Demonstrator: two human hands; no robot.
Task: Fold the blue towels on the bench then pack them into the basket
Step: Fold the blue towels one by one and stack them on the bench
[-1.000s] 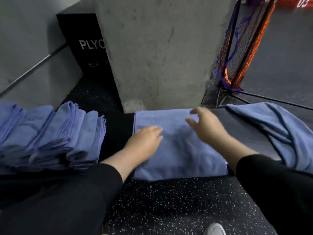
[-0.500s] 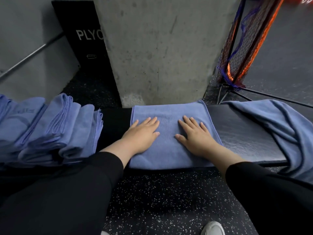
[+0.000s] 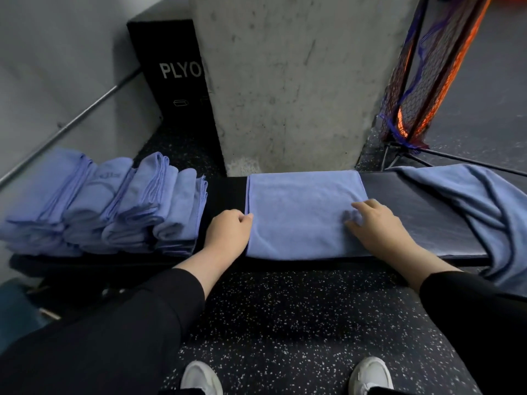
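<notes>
A folded blue towel (image 3: 299, 212) lies flat on the black bench (image 3: 422, 220). My left hand (image 3: 228, 232) pinches the towel's left edge with curled fingers. My right hand (image 3: 376, 226) grips the towel's right edge, bunching the cloth under its fingertips. A row of several folded blue towels (image 3: 114, 206) sits on the bench to the left. An unfolded blue towel (image 3: 479, 212) drapes over the bench's right end. No basket is clearly in view.
A concrete pillar (image 3: 285, 81) stands right behind the bench. A black plyo box (image 3: 176, 81) leans at its left. An orange and blue net on a frame (image 3: 422, 81) stands at the back right. My white shoes (image 3: 370, 374) are on the speckled floor.
Both hands lay flat on the middle of the towel half a second ago. They have slid apart to its left and right edges and curled onto the cloth.
</notes>
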